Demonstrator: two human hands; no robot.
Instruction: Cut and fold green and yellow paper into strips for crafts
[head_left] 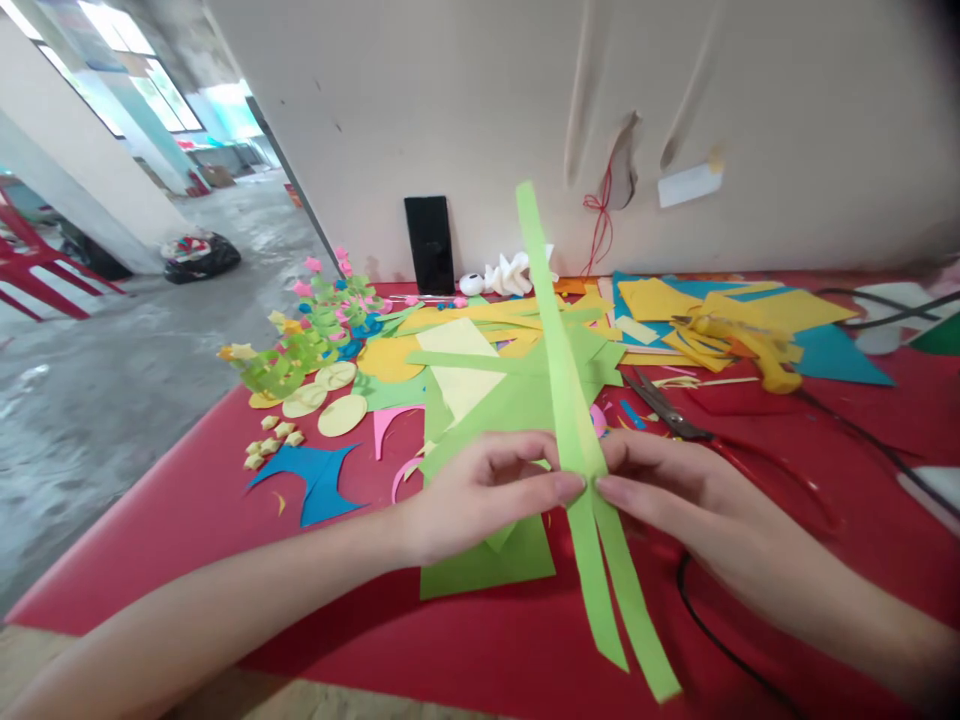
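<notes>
Two long light-green paper strips (551,330) cross or overlap in front of me, held upright and tilted. Their lower ends split apart into two tails. My left hand (487,490) pinches them from the left between thumb and fingers. From the right, my right hand (675,495) pinches the same spot, its thumb tip close to the left one. Behind the strips lie green paper sheets (480,420) with a pale yellow piece (461,385) on top. Scissors (679,415) with red handles rest open just beyond my right hand.
A yellow glue gun (757,350) with a cord lies at the right among yellow and blue paper. Paper flower decorations (315,320), pale discs (343,415), small folded stars (274,440) and a blue offcut (315,480) sit at the left. A phone (430,245) leans against the backboard.
</notes>
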